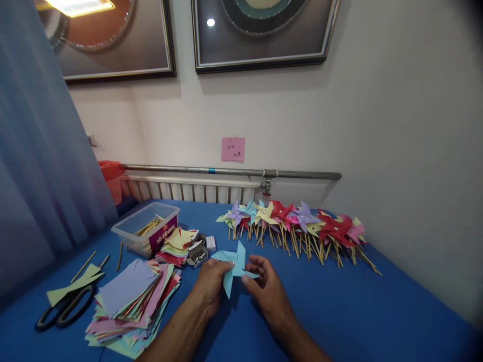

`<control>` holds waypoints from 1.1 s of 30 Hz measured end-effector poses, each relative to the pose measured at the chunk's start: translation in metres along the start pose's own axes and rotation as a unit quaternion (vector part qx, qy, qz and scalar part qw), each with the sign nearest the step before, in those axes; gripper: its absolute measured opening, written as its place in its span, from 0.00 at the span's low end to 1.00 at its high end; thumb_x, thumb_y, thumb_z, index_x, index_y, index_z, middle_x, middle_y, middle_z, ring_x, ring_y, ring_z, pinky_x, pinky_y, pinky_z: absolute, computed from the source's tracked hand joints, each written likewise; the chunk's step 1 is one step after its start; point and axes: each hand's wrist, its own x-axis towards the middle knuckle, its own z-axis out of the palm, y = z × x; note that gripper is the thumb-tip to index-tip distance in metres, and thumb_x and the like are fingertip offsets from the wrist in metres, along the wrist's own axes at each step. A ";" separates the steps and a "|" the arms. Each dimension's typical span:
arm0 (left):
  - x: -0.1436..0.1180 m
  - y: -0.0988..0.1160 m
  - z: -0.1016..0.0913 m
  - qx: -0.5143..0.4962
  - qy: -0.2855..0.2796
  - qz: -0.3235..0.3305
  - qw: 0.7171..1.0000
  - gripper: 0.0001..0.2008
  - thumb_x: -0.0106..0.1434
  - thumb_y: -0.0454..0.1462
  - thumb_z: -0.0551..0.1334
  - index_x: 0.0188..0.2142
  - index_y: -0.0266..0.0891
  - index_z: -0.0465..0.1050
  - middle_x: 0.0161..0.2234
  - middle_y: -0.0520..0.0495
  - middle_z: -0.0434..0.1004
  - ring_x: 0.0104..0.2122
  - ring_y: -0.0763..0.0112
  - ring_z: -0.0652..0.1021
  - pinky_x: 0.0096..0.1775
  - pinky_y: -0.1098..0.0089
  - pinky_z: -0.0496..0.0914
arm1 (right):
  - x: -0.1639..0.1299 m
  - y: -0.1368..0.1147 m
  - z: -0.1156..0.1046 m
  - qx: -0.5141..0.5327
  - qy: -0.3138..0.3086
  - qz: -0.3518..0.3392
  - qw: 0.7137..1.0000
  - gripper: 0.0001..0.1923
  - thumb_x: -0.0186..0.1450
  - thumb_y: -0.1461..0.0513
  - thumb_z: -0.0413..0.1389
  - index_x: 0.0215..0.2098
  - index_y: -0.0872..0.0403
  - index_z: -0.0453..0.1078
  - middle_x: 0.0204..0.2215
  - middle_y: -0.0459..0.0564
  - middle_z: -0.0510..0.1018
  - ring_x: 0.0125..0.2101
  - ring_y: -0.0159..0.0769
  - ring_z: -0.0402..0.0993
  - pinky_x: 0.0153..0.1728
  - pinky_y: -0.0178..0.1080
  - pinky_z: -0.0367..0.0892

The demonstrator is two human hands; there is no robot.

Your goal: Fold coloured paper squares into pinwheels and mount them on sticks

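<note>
A light blue paper pinwheel with a silver pin at its centre is held just above the blue table. My left hand grips it from the left, thumb near the pin. My right hand pinches its lower right blade with fingertips. No stick is visible on this pinwheel.
A row of finished pinwheels on wooden sticks lies at the back. A stack of coloured paper squares and black scissors lie left. A clear plastic box of sticks, cut paper and a small box of pins sit behind them.
</note>
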 end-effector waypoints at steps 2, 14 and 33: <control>0.001 -0.003 0.000 0.019 0.030 0.013 0.999 0.10 0.43 0.36 0.71 0.22 0.36 0.72 0.16 0.52 0.73 0.17 0.75 0.70 0.23 0.73 0.63 | -0.005 -0.004 0.002 -0.068 0.001 -0.019 0.998 0.30 0.55 0.56 0.64 0.55 0.50 0.66 0.44 0.52 0.80 0.47 0.47 0.75 0.50 0.47 0.68; -0.001 -0.009 0.004 0.043 0.026 0.026 0.998 0.14 0.40 0.39 0.74 0.23 0.35 0.73 0.19 0.50 0.77 0.19 0.74 0.72 0.23 0.73 0.64 | -0.013 -0.009 0.004 -0.219 0.051 -0.036 0.974 0.34 0.58 0.55 0.61 0.61 0.47 0.64 0.45 0.52 0.79 0.48 0.49 0.74 0.49 0.47 0.66; 0.001 -0.013 0.003 0.063 0.006 0.024 0.998 0.16 0.41 0.41 0.74 0.24 0.35 0.73 0.19 0.51 0.74 0.19 0.74 0.71 0.24 0.73 0.63 | -0.014 -0.007 0.006 -0.177 0.051 -0.034 0.982 0.35 0.58 0.55 0.62 0.63 0.48 0.64 0.45 0.52 0.80 0.47 0.49 0.76 0.49 0.46 0.68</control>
